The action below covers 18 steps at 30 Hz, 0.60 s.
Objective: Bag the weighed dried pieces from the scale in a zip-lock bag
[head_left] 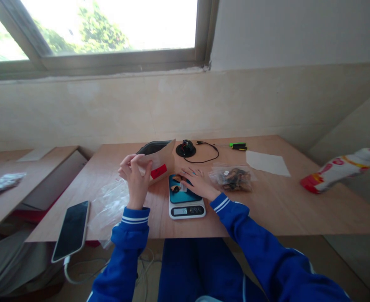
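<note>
My left hand (134, 180) pinches the upper edge of a kraft paper bag (161, 163) with a red label, holding it upright above the wooden table (109, 167). My right hand (197, 183) rests with spread fingers over a digital kitchen scale (185, 207). Its fingertips are at the teal weighing platform, close to a few small dark pieces and a small white label. The hand hides part of the platform. What the pieces are is unclear.
A clear plastic bag (109, 205) lies left of the scale, and a zip bag of dark food pieces (233, 178) lies right of it. Behind stand a black pouch (155, 147), a round black device with cable (186, 148) and a green-black utility knife (238, 146).
</note>
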Available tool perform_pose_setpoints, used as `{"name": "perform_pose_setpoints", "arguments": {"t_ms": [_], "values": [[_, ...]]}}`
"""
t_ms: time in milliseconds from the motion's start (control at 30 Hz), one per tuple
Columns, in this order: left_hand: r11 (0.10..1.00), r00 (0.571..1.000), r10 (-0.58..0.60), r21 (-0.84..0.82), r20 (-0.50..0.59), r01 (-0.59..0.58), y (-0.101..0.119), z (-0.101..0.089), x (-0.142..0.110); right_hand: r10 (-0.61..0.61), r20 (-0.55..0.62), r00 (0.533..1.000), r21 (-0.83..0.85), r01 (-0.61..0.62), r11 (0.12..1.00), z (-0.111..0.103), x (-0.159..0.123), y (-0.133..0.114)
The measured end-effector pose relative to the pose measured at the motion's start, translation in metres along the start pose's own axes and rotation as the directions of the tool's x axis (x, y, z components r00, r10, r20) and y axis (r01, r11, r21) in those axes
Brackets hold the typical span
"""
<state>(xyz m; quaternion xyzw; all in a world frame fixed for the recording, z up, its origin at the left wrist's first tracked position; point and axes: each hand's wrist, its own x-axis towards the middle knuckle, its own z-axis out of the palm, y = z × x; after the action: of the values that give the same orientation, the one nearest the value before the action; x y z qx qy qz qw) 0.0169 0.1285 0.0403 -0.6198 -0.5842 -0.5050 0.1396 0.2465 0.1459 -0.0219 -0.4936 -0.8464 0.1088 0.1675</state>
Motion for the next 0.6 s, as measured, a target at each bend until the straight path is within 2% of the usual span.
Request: {"name": "perform_pose_setpoints", "arguments": {"t_ms": [100, 167, 200, 267, 300, 333, 367, 467, 533, 600], "values": [[1.000, 1.000, 0.012, -0.006, -0.006, -0.012, 0.000, -0.002, 0.000, 0.026, -0.069, 0.997, 0.036, -0.024, 0.999, -0.003, 0.004, -0.005], [0.999, 0.999, 0.041, -0.016, -0.013, -0.041, 0.001, -0.005, -0.001, 0.023, -0.226, 0.974, 0.158, 0.014, 0.987, -0.015, 0.005, -0.014], [0.998, 0.998, 0.056, -0.029, -0.020, -0.057, 0.001, -0.006, -0.002, 0.022, -0.334, 0.942, 0.235, 0.061, 0.970, -0.025, 0.006, -0.020], [0.995, 0.996, 0.072, -0.062, -0.047, -0.075, 0.003, -0.009, -0.003, 0.012, -0.530, 0.848, 0.355, 0.208, 0.911, -0.052, 0.009, -0.035], [0.994, 0.995, 0.074, -0.079, -0.060, -0.078, 0.004, -0.010, -0.004, -0.006, -0.574, 0.819, 0.381, 0.274, 0.883, -0.067, 0.011, -0.044], [0.992, 0.995, 0.075, -0.093, -0.070, -0.081, 0.005, -0.011, -0.006, -0.052, -0.580, 0.813, 0.390, 0.334, 0.858, -0.082, 0.015, -0.052], [0.991, 0.994, 0.078, -0.102, -0.075, -0.086, 0.006, -0.011, -0.007, -0.117, -0.574, 0.810, 0.383, 0.392, 0.836, -0.095, 0.020, -0.060], [0.987, 0.992, 0.101, -0.117, -0.075, -0.109, 0.008, -0.013, -0.013, -0.334, -0.433, 0.837, 0.360, 0.501, 0.787, -0.120, 0.040, -0.078], [0.986, 0.991, 0.104, -0.122, -0.086, -0.114, 0.008, -0.013, -0.019, -0.445, -0.281, 0.850, 0.330, 0.521, 0.787, -0.123, 0.053, -0.083], [0.986, 0.989, 0.107, -0.121, -0.097, -0.119, 0.007, -0.014, -0.026, -0.492, -0.090, 0.866, 0.296, 0.495, 0.817, -0.118, 0.064, -0.084]]}}
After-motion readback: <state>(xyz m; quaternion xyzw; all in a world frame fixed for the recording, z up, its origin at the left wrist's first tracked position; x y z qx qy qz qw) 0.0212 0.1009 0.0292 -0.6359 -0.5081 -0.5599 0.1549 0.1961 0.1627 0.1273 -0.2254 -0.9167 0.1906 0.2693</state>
